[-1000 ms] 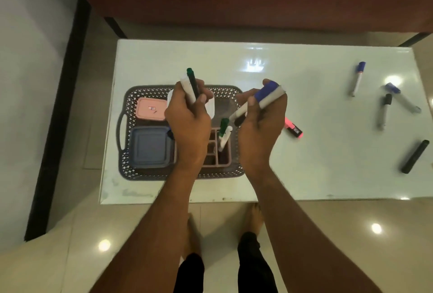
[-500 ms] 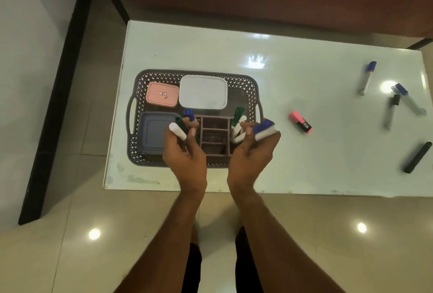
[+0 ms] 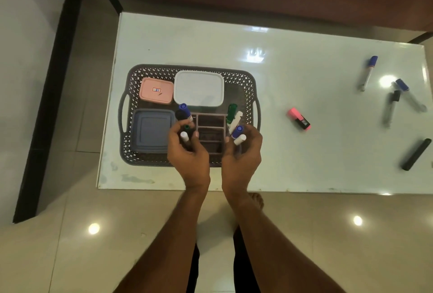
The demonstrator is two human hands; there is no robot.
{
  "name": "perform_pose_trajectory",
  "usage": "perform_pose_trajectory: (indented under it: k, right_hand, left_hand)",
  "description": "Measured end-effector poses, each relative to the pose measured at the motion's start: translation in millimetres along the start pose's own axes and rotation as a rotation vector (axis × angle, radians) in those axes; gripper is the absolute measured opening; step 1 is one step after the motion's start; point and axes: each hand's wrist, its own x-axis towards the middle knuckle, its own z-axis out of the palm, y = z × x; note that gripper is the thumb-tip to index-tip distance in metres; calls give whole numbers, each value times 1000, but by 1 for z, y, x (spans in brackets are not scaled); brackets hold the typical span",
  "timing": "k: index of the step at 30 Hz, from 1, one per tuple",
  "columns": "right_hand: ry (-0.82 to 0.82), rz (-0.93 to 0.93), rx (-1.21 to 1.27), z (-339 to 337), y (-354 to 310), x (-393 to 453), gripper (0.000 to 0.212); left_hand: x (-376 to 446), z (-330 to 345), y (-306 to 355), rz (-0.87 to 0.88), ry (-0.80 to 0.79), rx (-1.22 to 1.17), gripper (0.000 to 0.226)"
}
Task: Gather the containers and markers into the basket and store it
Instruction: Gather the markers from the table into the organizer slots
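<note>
At lower centre, the left hand (image 3: 187,152) curls round a white-ended marker (image 3: 184,136) and the right hand (image 3: 242,152) pinches a blue-capped marker (image 3: 239,134), both over the divided organiser (image 3: 212,128) in the basket (image 3: 145,159). These look light, stiff and slick, best pinched mid-barrel. Farther off, at the right of the tabletop (image 3: 281,170), lie the pink highlighter (image 3: 299,122) and four loose markers (image 3: 367,73).

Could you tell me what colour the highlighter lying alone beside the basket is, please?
The highlighter is pink with a black end, seen in the head view.
</note>
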Motion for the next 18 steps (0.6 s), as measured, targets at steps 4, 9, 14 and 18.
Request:
perform_pose_trajectory:
  k: [4, 9, 14, 18]
  right_hand:
    - [-25, -6, 8, 2, 0, 4, 44]
    - [-84, -9, 47, -2, -5, 9, 48]
    - [-132, -118, 72, -15, -12, 20, 39]
    - [-124, -168, 79, -29, -19, 40, 35]
  left_hand:
    - [0, 2, 1, 17, 38, 3, 37]
    - [0, 4, -1, 11, 53, -12, 44]
    - [2, 7, 4, 64, 120, 10, 52]
    - [3, 17, 15, 206, 195, 96, 47]
